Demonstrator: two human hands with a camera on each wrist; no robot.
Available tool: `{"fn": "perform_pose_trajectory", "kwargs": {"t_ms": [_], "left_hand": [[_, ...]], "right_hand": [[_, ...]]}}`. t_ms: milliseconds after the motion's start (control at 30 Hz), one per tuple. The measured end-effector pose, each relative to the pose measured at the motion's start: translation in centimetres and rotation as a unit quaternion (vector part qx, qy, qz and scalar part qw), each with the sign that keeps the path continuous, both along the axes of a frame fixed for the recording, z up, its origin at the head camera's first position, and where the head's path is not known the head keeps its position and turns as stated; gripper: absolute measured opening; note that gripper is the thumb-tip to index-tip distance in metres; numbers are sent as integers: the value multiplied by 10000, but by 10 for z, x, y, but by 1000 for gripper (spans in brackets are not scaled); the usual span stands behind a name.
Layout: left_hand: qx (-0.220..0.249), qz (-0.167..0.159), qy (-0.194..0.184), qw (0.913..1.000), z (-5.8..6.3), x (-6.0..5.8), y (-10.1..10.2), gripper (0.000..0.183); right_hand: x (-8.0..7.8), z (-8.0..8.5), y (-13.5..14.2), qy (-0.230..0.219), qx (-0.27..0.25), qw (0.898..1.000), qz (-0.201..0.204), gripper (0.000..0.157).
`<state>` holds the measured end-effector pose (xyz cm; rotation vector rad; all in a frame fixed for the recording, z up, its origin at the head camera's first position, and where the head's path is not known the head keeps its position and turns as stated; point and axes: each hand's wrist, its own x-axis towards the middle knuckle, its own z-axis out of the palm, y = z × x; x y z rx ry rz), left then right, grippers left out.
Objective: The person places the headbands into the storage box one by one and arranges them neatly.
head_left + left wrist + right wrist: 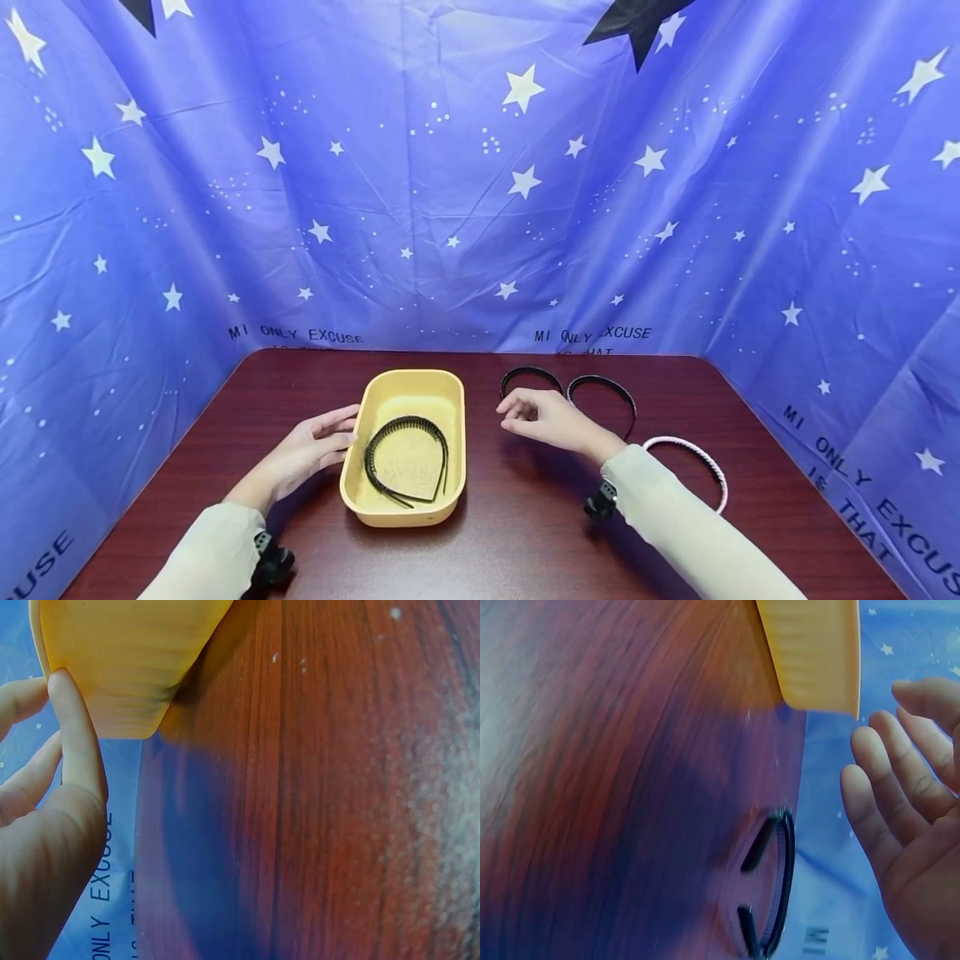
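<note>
A yellow plastic basin (408,383) stands on the table in the head view. Inside it lies black toothed headband material (408,421); the several ends suggest overlapping headbands, but I cannot tell how many. My left hand (303,454) is at the basin's left side, its fingertips touching the outer wall near the rim. In the left wrist view a fingertip (61,679) rests against that wall. My right hand (551,422) hovers right of the basin, fingers loosely bent and holding nothing. Just behind it is a black headband (531,369), partly hidden by the hand.
A second black headband (611,383) lies right of the first, and a pale pink-and-white headband (705,458) lies nearer, partly behind the right sleeve. A blue star-printed curtain (420,192) surrounds the dark red wooden table (517,542).
</note>
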<state>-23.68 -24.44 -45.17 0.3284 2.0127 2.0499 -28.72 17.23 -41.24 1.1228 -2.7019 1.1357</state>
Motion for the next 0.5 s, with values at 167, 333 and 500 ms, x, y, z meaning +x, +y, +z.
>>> {"fn": "perform_pose_trajectory", "kwargs": {"t_ms": [167,333,500], "left_hand": [[19,29,-22,10000,0,1,-1,68],[59,25,-43,10000,1,2,-1,68],[74,11,-66,9999,1,2,0,68]], "right_hand": [[2,0,20,-143,-64,9997,-181,17],[3,-1,41,-110,25,9990,-428,20],[7,-2,61,-55,124,9973,-719,20]]}}
